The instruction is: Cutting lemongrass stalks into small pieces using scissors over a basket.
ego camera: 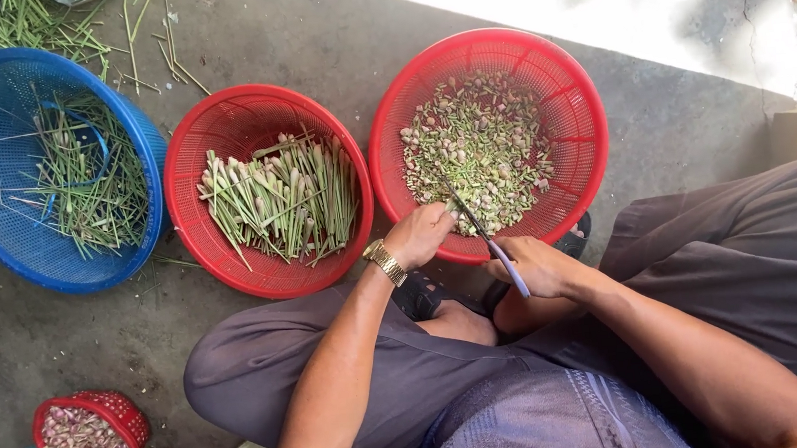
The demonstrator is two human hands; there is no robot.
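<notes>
Holding a knife (488, 240) tight, the right hand (539, 265) sits low in the middle of the frame. The blade slants up and left, over the red basket of cut bits (568, 94). The left hand (417, 235) is just beside it, fingers curled, maybe pinching a stalk; I cannot tell. More stalks (281, 198) lie further left.

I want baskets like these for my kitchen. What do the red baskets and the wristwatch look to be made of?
The red baskets look like moulded plastic: uniform glossy colour, slotted mesh walls, thick rolled rims. The wristwatch on the left hand appears to be gold-toned metal, with a shiny linked band; plating or solid cannot be told.
</notes>
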